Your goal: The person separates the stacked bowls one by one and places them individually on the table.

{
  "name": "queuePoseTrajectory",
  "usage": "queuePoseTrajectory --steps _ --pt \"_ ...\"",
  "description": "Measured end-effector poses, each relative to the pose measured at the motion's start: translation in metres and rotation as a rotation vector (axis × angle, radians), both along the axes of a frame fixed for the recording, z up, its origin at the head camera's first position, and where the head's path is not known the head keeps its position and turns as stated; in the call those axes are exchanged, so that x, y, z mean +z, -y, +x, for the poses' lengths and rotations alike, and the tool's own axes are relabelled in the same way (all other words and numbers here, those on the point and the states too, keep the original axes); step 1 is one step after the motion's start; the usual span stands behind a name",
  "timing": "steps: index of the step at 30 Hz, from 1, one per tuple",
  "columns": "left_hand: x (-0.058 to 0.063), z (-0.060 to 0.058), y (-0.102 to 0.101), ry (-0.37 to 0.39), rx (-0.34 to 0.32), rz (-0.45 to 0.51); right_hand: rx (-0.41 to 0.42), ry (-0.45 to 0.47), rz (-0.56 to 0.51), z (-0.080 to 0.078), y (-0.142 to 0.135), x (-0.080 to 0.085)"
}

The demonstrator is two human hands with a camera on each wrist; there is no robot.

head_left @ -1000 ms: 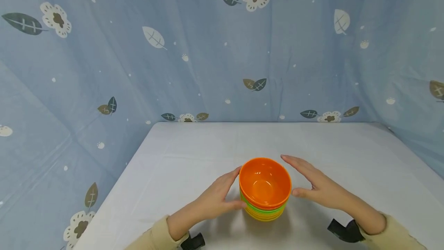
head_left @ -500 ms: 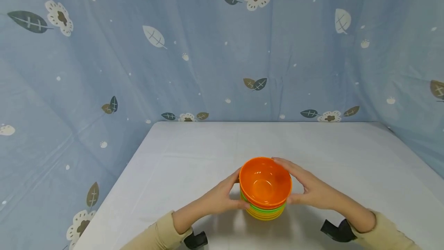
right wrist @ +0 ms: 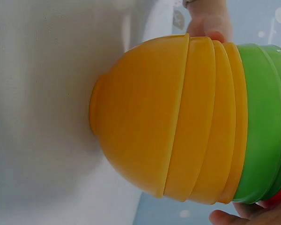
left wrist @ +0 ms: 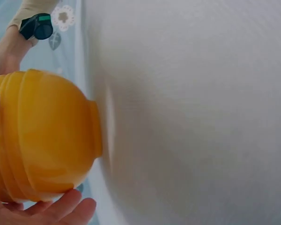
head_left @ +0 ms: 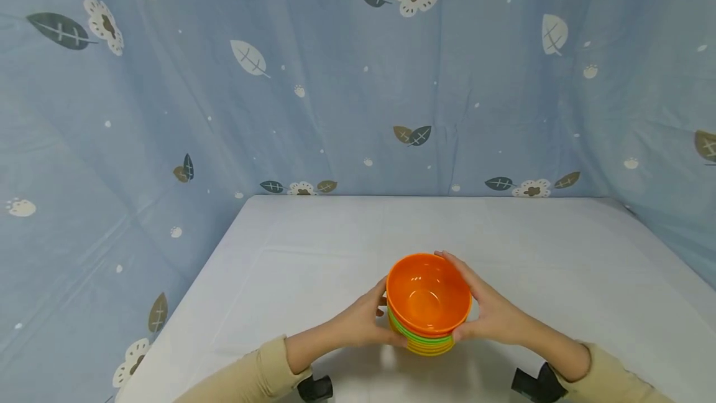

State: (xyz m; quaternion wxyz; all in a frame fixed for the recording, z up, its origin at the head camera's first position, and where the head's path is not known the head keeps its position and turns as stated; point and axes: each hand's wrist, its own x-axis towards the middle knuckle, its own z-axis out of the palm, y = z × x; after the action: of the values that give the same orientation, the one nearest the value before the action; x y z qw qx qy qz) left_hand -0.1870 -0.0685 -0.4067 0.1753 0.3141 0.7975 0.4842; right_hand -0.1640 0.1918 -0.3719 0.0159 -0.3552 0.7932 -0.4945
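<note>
A stack of nested bowls sits between the two hands in the head view. Its top is an orange bowl (head_left: 423,294), hollow side up. Under it come green bowls (right wrist: 260,122), then several yellow bowls (right wrist: 145,117) at the bottom. The left hand (head_left: 360,326) grips the left side, thumb across the front and fingers behind; its fingertips show under the yellow curve in the left wrist view. The right hand (head_left: 495,313) holds the right side, with its fingers along the orange rim and thumb at the front. The lowest bowl's foot is right at the white tabletop.
A white-covered table (head_left: 313,235) extends around the stack. Behind and to the left hangs a blue curtain (head_left: 313,104) with leaf and flower prints. Black wrist cameras (head_left: 316,389) are strapped below both beige sleeves (head_left: 268,369).
The right hand has moved left from beside the stack and closed onto its right side. The left thumb has slid further round the front. The stack has barely shifted.
</note>
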Motion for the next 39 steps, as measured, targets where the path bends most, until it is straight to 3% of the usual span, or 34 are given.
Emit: queuePoseTrajectory --steps 10,27,39 --pt "-0.0041 -0.0007 -0.0028 0.050 0.022 0.010 -0.020 -0.015 -0.040 -0.0006 0.0037 -0.0032" --pt "-0.0030 -0.0016 -0.0024 0.049 0.025 0.015 -0.057 -0.078 -0.055 -0.0028 0.0048 -0.0021" --pt "-0.0021 -0.0014 -0.0020 0.045 0.028 0.020 -0.044 -0.070 -0.089 -0.0053 0.0013 0.0016"
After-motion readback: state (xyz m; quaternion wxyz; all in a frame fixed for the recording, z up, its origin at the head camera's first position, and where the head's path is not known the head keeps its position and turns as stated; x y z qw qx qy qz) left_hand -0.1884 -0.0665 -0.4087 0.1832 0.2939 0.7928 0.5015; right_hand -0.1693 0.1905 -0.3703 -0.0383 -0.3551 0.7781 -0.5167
